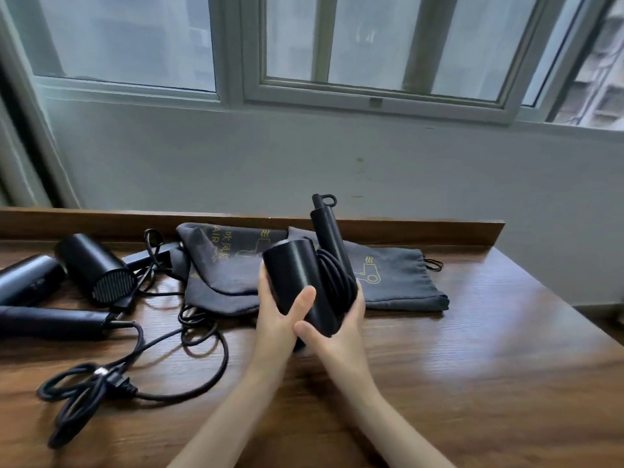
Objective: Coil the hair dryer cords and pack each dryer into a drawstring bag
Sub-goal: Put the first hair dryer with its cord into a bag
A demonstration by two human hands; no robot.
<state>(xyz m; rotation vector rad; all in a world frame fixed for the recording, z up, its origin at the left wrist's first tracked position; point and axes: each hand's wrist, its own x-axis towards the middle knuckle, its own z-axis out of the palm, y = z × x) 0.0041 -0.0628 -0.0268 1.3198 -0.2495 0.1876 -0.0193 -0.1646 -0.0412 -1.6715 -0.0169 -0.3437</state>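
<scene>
A black hair dryer (297, 275) is held above the middle of the wooden table (472, 349), handle pointing up. Its cord (337, 278) is coiled beside the barrel. My left hand (280, 319) grips the barrel from the left, thumb across its front. My right hand (341, 329) holds the barrel's lower end and the coiled cord together. Behind them lie dark grey drawstring bags with yellow print, one on the right (398, 282) and more on the left (216, 265). Two further black dryers lie at the left: one (94, 268) with its grille facing me, one (27, 282) at the edge.
A loose black cord with a plug (118, 383) sprawls over the table's left front. A raised wooden lip (422, 231) runs along the back edge, with a white wall and windows behind. The table's right edge drops off near the right side.
</scene>
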